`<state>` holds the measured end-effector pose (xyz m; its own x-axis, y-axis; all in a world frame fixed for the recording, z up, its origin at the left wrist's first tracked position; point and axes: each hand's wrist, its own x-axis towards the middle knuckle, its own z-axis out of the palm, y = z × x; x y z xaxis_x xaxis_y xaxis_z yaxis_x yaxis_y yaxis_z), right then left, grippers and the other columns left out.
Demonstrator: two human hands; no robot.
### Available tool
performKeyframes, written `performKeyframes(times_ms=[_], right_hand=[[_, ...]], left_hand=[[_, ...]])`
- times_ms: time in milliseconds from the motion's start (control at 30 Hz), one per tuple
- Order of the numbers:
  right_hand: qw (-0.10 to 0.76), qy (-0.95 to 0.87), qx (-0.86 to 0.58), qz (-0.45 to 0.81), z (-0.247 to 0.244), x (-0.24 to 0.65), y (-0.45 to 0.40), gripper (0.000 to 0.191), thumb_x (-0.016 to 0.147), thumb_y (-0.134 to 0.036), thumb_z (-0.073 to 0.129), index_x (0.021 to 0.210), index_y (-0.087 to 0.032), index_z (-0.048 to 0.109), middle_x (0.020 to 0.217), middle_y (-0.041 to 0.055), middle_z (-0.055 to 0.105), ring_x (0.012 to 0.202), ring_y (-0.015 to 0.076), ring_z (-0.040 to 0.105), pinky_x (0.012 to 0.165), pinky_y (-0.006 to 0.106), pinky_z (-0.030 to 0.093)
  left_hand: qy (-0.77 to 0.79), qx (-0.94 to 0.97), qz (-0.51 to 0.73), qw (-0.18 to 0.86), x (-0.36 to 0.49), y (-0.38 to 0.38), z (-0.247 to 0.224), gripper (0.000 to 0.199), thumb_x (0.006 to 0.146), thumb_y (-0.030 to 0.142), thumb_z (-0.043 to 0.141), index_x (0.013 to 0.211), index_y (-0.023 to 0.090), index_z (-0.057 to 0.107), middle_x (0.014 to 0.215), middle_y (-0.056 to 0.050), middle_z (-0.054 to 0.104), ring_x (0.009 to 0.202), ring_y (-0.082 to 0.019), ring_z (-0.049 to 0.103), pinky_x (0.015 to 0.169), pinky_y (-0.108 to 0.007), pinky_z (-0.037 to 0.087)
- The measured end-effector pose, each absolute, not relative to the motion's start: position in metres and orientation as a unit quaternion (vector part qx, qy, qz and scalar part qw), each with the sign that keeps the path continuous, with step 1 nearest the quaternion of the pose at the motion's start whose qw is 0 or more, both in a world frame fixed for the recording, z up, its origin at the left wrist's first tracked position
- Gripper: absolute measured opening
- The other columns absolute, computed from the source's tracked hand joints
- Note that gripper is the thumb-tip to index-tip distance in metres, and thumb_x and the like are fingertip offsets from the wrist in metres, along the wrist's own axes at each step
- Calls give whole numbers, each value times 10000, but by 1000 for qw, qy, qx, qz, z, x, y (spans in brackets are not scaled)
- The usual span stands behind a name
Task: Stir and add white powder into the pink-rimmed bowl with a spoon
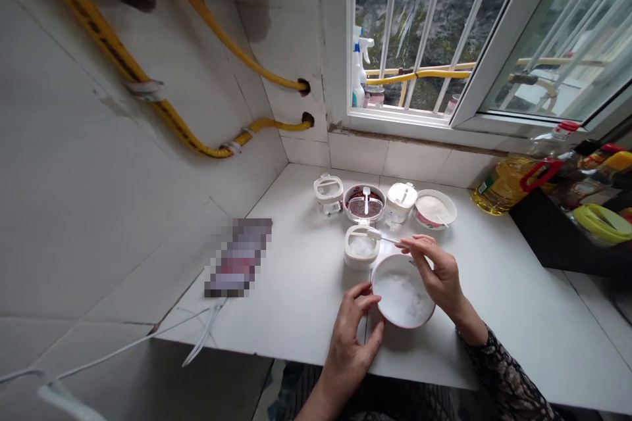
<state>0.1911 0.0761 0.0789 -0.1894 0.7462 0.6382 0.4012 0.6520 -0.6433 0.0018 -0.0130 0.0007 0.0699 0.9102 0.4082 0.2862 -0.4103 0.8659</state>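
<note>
- On the white tiled counter (pixel 306 289), we are finding a round white bowl with a thin red rim (pixel 392 275) sitting near the front edge, between the two hands; loose whitish matter is already covering its bottom.
- Just behind it, a squarish translucent container with a pale rim (pixel 361 262) is standing open, white matter remaining inside. We are judging the spooning to be partway along: some is lying in the bowl, some is being left in the container.
- Farther back, a clear-and-white plastic jar (pixel 328 194), a round bowl of dark reddish contents (pixel 383 209), a white-lidded clear jar (pixel 401 202) and a white bowl of pale granules (pixel 428 222) are standing in a row, no hand touching them. Whether these are awaiting use, we are not telling from here.
- Right hand (pixel 439 273): pinching a slim white spoon (pixel 376 235) by its handle, wrist bending over the bowl's right side, spoon head lying at the container's rim. Its load is escaping us.
- Right forearm: slanting in from lower right, wearing a black lace-patterned sleeve (pixel 503 368).
- Left hand (pixel 353 329): spreading thumb and fingers in a loose curve, fingertips touching the bowl's left edge, seemingly steadying it.
</note>
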Motion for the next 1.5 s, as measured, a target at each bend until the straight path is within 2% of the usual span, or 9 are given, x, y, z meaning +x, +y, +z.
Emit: performKeyframes(times_ms=[167,267,333,533,700,900,1100,1300,1500], right_hand=[[523,-693,-430,247,85,203,69,179,955,-184,544,995,-241,709,878,32,736,756,187,711,688,323,566],[466,-754,-423,186,90,214,71,184,915,-140,518,866,-234,668,683,-6,680,724,190,655,814,376,529],[406,-805,-408,143,91,219,72,197,876,-104,491,808,-225,631,669,-17,668,637,164,601,881,413,483],[288,-849,-398,195,88,215,70,232,841,-78,425,754,-213,593,648,-25,648,590,140,538,884,397,452],[347,-763,-479,259,88,220,70,243,804,-114,457,691,-225,642,667,17,661,744,202,596,741,336,482],[390,-674,-524,344,87,224,73,223,786,-194,471,669,-210,661,574,-5,577,576,165,530,588,290,434],[398,-668,-544,315,88,221,74,212,754,-204,484,637,-217,661,581,3,588,641,183,548,638,298,433],[424,-600,-544,405,86,222,78,188,737,-246,510,614,-193,642,515,-21,527,512,136,481,528,269,384],[479,-548,-513,455,87,213,83,147,788,-299,594,766,-185,683,557,-12,604,558,152,577,611,295,502]], left_hand=[[458,669,505,295,1,-13,5,362,876,115,594,1195,285,585,1298,-85,559,1198,-224,615,1001,-384,541],[465,668,502,293,0,-13,7,349,879,112,595,1185,278,588,1284,-81,565,1194,-218,614,1000,-372,538],[468,670,498,291,0,-13,9,344,877,109,591,1179,272,593,1274,-80,568,1195,-215,611,995,-362,538],[481,667,492,285,0,-14,11,302,878,117,586,1144,259,609,1252,-80,587,1196,-216,611,990,-361,541],[488,662,488,291,0,-15,11,279,882,133,596,1132,254,620,1247,-87,591,1166,-224,633,987,-383,550],[489,655,490,302,0,-14,8,273,874,132,601,1120,249,629,1257,-94,592,1140,-226,646,952,-371,564],[487,657,489,304,0,-15,7,290,883,128,591,1144,254,616,1278,-98,577,1152,-225,641,942,-367,569],[481,656,496,303,1,-14,8,288,882,123,590,1139,249,621,1268,-98,585,1140,-222,647,910,-344,582],[474,657,501,306,1,-13,7,304,869,120,600,1143,250,619,1264,-101,586,1162,-232,640,939,-362,577]])
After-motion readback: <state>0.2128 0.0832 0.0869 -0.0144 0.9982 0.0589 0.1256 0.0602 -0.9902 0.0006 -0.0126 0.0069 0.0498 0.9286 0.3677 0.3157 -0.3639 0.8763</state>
